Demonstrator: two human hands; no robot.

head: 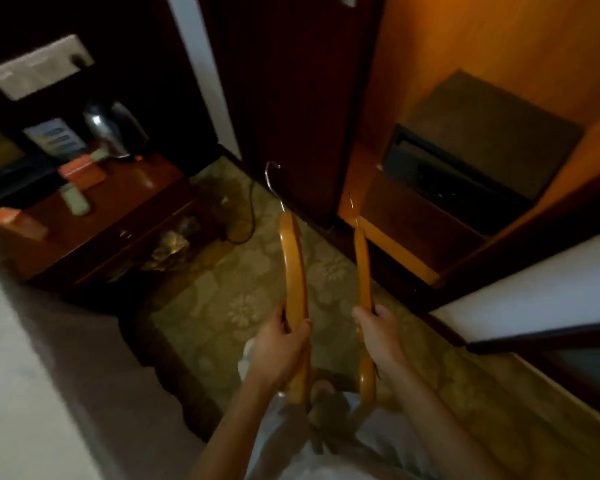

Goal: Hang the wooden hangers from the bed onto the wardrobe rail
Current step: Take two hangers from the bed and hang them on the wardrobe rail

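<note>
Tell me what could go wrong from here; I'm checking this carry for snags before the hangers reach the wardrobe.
1. The left hand and right hand each hold a wooden hanger by its lower end, with the metal hooks leading; a hook may scrape the dark wardrobe door.
2. A black cable trails on the carpet ahead and could trip the person.
3. The rail is out of view, so the lift can't be judged.

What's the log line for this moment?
left hand: holds wooden hanger | right hand: holds second wooden hanger | rail: unseen
</note>
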